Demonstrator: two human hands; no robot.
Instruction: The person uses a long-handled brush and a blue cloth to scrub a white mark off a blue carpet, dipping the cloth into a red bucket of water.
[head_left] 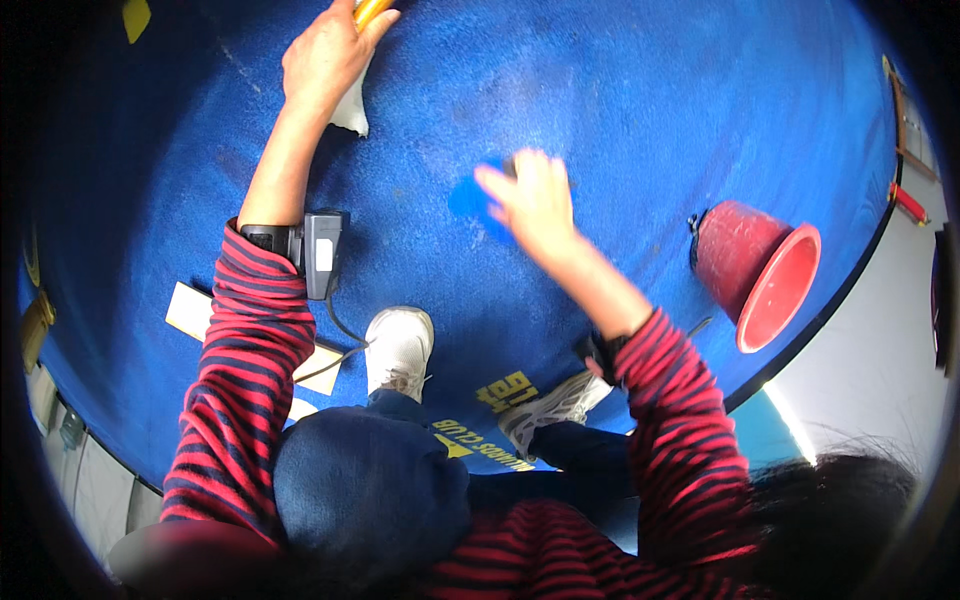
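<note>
At the upper left, my left hand (325, 55) is stretched forward, its fingers wrapped around a yellow stick-like handle (374, 10). The far end of this handle runs out of the picture. A white piece with a ragged lower edge (352, 108) shows beneath that hand; whether it joins the handle I cannot tell. Near the middle, my right hand (540, 200) is smeared by motion, fingers curled over a bright blue object (480, 203) low over the blue carpet-like surface (620, 120). The blue object's kind is unclear, and a small dark part shows by the fingertips.
To the right, a red bucket-like container (745, 265) lies tipped, its mouth toward me. Cream boards (188, 312) lie beneath my left forearm. A boxy grey device (322, 255) with a cable sits at my left wrist. My white shoe (400, 345) stands on the blue surface.
</note>
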